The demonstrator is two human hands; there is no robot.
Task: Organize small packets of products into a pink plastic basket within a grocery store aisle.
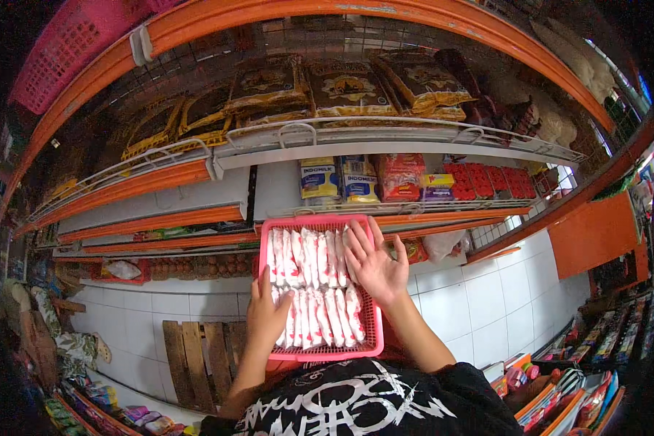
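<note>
A pink plastic basket (379, 332) is in front of my body, near the shelf edge. Two rows of white plastic packets (319, 316) with red marks stand on edge inside it. My left hand (268, 305) grips the basket's left rim, its thumb reaching over the packets. At the upper right corner, my right hand (379, 264) has its palm turned up and fingers spread over the rim and the end of the far row. Nothing is held in its palm. What supports the basket from below is hidden.
Indomilk packs (320, 180) and red packs (471, 181) line the middle shelf; brown bags (349, 90) fill the shelf above. Eggs (196, 266) sit low down. A wooden pallet (196, 354) lies on the tiled floor (485, 294). Another person's leg (76, 349) shows at left.
</note>
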